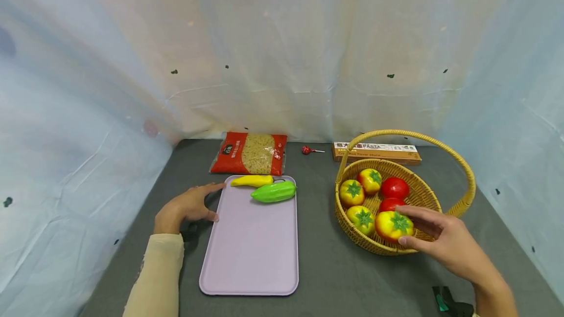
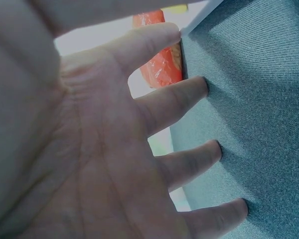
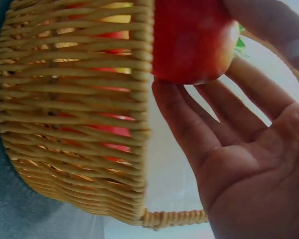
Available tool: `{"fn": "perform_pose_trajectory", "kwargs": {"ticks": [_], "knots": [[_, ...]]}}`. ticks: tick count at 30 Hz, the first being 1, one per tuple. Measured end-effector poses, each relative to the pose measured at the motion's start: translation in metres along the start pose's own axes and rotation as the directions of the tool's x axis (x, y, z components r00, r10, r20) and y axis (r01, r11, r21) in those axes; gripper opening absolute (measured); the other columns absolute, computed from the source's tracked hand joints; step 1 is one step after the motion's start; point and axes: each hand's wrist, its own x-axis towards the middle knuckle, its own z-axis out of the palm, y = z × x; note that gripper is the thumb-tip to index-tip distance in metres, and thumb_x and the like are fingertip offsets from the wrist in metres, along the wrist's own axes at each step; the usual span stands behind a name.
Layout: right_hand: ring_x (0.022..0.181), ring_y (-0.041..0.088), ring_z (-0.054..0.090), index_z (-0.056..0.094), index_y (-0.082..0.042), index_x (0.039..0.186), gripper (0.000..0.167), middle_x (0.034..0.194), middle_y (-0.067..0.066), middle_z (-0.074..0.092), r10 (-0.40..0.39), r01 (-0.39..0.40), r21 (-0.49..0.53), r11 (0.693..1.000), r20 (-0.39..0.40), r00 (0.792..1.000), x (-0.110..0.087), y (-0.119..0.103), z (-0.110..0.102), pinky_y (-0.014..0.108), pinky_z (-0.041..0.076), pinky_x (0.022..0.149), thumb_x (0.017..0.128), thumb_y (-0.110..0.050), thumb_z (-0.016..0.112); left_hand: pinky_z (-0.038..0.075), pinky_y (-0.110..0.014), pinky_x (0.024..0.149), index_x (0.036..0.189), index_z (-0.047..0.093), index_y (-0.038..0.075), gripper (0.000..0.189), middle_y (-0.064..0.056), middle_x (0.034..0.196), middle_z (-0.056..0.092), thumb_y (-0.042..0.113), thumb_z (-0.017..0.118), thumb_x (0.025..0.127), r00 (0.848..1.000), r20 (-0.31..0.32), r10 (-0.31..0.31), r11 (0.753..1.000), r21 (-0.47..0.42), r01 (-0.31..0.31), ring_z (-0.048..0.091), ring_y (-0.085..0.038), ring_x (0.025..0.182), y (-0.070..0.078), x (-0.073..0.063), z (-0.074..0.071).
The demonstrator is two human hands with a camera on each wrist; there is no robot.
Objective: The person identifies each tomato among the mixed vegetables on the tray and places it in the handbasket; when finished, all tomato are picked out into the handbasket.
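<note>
My right hand (image 1: 454, 243) pinches a red-and-yellow toy tomato (image 1: 393, 225) with a green leafy top between thumb and fingers. In the right wrist view this tomato (image 3: 192, 45) is at the rim of the wicker basket (image 3: 79, 99). Inside the basket (image 1: 357, 242) lie several more tomatoes, among them a plain red one (image 1: 395, 187) and a yellow-green one (image 1: 361, 219). My left hand (image 1: 189, 207) is at the left edge of a pale purple tray (image 1: 253, 243), fingers spread, thumb and index by its rim. The left wrist view shows several fingertips on the dark tabletop (image 2: 259, 114).
A yellow pepper (image 1: 252, 181) and a green pepper (image 1: 274, 192) lie at the tray's far end. Behind it is a red bag of pasta (image 1: 257, 154). A red lollipop (image 1: 307, 150) and a pasta box (image 1: 379, 153) lie near the back curtain. The basket's tall handle (image 1: 410, 134) arches over it.
</note>
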Motion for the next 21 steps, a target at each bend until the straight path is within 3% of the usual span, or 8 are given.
{"fn": "perform_pose_trajectory", "kwargs": {"ticks": [6, 15, 21], "knots": [[0.109, -0.011, 0.068, 0.075, -0.015, 0.139, 0.054, 0.135, 0.012, 0.076, 0.042, -0.041, -0.056, 0.998, 0.006, 0.999, -0.0007, 0.0006, 0.0080, 0.013, 0.061, 0.085, 0.088, -0.022, 0.094, 0.031, -0.086, 0.117, 0.172, 0.039, 0.029, 0.100, -0.023, 0.178, 0.030, 0.032, 0.093, 0.088, 1.000, 0.004, -0.014, 1.000, -0.010, 0.014, 0.029, -0.058, 0.158, 0.0007, 0.0009, 0.0012], [0.111, -0.006, 0.071, 0.074, -0.016, 0.139, 0.056, 0.138, 0.012, 0.075, 0.123, -0.119, -0.084, 0.989, 0.055, 0.991, 0.0012, -0.0013, 0.0057, 0.017, 0.062, 0.088, 0.089, -0.030, 0.094, 0.031, -0.087, 0.117, 0.172, 0.039, 0.030, 0.100, -0.023, 0.178, 0.031, 0.032, 0.094, 0.088, 1.000, 0.003, -0.013, 1.000, -0.011, 0.013, 0.029, -0.059, 0.158, 0.0020, 0.0017, 0.0008], [0.116, 0.002, 0.073, 0.075, -0.018, 0.140, 0.055, 0.137, 0.011, 0.076, 0.056, -0.054, -0.129, 0.990, 0.010, 0.998, 0.0092, -0.0082, 0.0011, 0.005, 0.053, 0.090, 0.090, -0.031, 0.093, 0.030, -0.085, 0.118, 0.172, 0.039, 0.027, 0.100, -0.026, 0.177, 0.030, 0.028, 0.093, 0.088, 1.000, -0.002, 0.018, 1.000, 0.010, -0.017, 0.031, -0.059, 0.157, -0.0018, 0.0026, -0.0045]]}}
